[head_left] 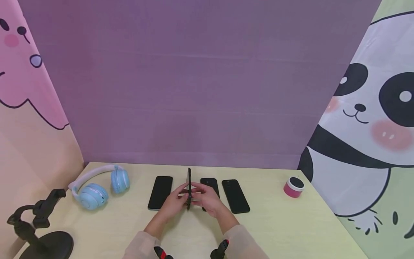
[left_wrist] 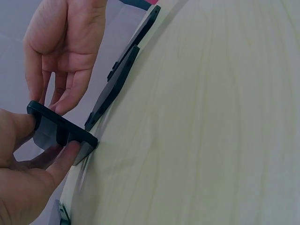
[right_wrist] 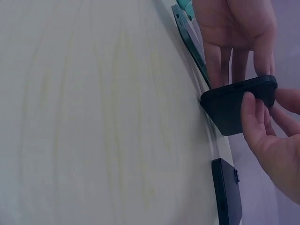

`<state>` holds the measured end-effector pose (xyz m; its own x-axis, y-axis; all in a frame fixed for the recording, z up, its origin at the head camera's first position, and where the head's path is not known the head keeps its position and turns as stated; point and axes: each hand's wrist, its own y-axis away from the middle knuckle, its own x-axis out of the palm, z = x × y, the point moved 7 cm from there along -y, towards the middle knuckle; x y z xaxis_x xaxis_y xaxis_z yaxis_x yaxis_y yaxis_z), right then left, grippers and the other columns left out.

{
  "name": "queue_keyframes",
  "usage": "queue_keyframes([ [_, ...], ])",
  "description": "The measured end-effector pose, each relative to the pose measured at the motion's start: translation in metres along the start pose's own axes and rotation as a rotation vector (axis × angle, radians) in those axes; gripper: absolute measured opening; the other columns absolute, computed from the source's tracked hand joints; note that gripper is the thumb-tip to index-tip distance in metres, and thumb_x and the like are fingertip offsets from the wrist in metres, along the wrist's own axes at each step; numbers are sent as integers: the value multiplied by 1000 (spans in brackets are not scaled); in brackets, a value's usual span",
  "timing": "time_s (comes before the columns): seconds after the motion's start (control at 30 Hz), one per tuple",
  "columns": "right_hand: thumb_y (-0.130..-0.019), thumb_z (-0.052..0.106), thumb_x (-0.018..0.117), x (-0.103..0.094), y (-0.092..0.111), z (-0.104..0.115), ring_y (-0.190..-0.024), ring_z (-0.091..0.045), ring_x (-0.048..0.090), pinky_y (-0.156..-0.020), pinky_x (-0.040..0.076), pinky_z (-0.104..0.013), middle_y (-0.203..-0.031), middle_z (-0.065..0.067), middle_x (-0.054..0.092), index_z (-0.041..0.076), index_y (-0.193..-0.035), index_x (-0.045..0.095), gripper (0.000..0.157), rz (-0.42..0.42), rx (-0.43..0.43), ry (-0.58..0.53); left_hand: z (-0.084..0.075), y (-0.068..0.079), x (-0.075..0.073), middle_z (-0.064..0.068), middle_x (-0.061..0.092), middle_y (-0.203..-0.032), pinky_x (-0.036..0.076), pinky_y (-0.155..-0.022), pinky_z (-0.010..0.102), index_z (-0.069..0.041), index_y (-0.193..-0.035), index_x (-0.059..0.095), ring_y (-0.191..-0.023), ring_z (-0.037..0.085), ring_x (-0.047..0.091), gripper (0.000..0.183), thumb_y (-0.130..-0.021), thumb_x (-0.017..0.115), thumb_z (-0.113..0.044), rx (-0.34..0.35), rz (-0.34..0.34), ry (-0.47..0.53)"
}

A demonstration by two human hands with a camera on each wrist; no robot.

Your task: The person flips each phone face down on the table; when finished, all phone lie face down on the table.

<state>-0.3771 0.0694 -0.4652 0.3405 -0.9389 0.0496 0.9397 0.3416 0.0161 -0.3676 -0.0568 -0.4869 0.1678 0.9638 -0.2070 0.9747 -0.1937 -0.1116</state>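
Both hands hold a black smartphone (head_left: 189,187) on edge between them, a little above the table, so the head view sees only its thin side. My left hand (head_left: 174,201) pinches it from the left, with thumb and fingers on opposite faces in the left wrist view. From the other side my right hand (head_left: 208,199) grips it too; its thumb lies on the dark face (right_wrist: 229,117) in the right wrist view. A second phone (head_left: 160,192) lies flat left of the hands. A third phone (head_left: 210,184) is partly hidden behind the right hand, and another phone (head_left: 236,196) lies beside it.
Blue and lilac headphones (head_left: 93,196) lie at the back left of the pale wooden table (head_left: 275,230). Nearer on the left stands a black stand with a clamp (head_left: 48,244). A pink jar-like container with a black top (head_left: 293,187) sits at the right.
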Motion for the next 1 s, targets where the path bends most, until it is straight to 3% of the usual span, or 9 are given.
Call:
queue_keyframes([
  [0.27,-95,-9,52,2,2,2,-90,-18,60,-86,51,-47,-109,-17,51,-12,-140,42,46,-6,-7,-10,-3,0,-1,25,52,-127,53,-83,39,-2,-145,42,-105,34,61,45,-102,50,-5,30,2,21],
  [0.7,-96,-5,54,4,0,-7,-89,-18,60,-86,52,-47,-105,-14,55,-10,-139,45,44,2,-10,-8,-2,1,-5,24,53,-124,52,-85,40,2,-143,44,-106,34,60,41,-102,48,-6,15,-34,63],
  [1.0,-91,-9,59,9,1,-14,-85,-20,63,-78,55,-44,-102,-16,58,-10,-135,49,45,11,-30,137,-8,2,-13,27,56,-121,54,-81,39,11,-138,43,-103,35,63,45,-98,55,-5,7,-113,72],
])
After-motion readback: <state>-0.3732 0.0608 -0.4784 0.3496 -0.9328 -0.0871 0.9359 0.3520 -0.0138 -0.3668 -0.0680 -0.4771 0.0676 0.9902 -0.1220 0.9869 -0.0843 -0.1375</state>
